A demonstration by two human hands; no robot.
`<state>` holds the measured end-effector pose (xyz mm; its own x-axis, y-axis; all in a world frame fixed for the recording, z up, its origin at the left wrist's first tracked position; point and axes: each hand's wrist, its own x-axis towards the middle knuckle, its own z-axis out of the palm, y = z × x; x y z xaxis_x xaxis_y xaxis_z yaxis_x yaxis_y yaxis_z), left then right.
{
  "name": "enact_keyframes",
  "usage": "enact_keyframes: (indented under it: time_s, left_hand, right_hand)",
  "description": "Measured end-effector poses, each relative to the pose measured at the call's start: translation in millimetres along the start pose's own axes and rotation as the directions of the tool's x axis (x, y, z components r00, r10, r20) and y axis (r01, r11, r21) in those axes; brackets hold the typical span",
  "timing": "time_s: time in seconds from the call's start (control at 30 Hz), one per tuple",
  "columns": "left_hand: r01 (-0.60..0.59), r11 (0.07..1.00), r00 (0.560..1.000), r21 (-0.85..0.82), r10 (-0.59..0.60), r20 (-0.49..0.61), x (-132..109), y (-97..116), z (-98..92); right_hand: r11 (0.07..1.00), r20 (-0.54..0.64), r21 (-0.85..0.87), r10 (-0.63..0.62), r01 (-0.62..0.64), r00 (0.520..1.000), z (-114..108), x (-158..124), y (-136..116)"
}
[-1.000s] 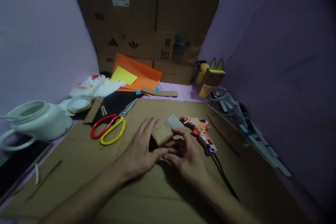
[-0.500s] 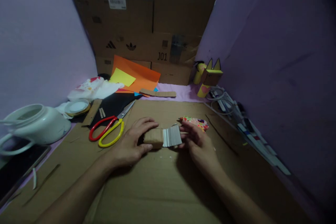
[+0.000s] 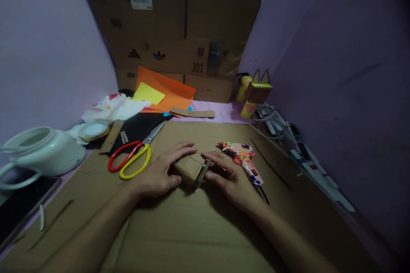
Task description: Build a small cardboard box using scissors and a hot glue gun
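Observation:
A small brown cardboard box (image 3: 188, 167) rests on the cardboard sheet (image 3: 166, 230) between my hands. My left hand (image 3: 163, 170) is wrapped round its left side, thumb in front and fingers behind. At the right end, the fingers and thumb of my right hand (image 3: 229, 175) press against a corrugated cardboard flap (image 3: 203, 172), which stands up close to the box. Just behind my right hand lies a glue gun (image 3: 240, 151) in a floral pattern, its black cord partly hidden by that hand. Scissors (image 3: 137, 155) with one red and one yellow handle lie left of my left hand.
A white teapot-like pot (image 3: 48, 151) and a dark phone-like slab (image 3: 25, 207) sit at the left. Orange paper (image 3: 173, 89) and a cardboard strip (image 3: 192, 113) lie at the back. A yellow-and-brown figure with pointed ears (image 3: 258, 94) stands back right, near pens and clear tubes.
My right hand has moved left and folded the flap up against the box's right end, hiding its grey face. The box has turned slightly, and more of the glue gun now shows.

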<state>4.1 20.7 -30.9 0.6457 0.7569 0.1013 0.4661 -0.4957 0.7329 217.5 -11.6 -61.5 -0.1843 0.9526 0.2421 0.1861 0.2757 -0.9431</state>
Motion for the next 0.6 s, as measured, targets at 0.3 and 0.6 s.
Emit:
enact_keyframes:
  time_s: [0.3,0.6]
  left_hand:
    - [0.031,0.989,0.993,0.146,-0.014,-0.119,-4,8,6.8]
    - [0.041,0.966,0.975,0.256,0.017,-0.222,-13,12,12.4]
  right_hand:
    - [0.999,-0.031,-0.027,0.032,-0.033,0.999,2,-5,-5]
    - [0.997,-0.064,0.025,0.073,-0.072,0.995,3,-6,-5]
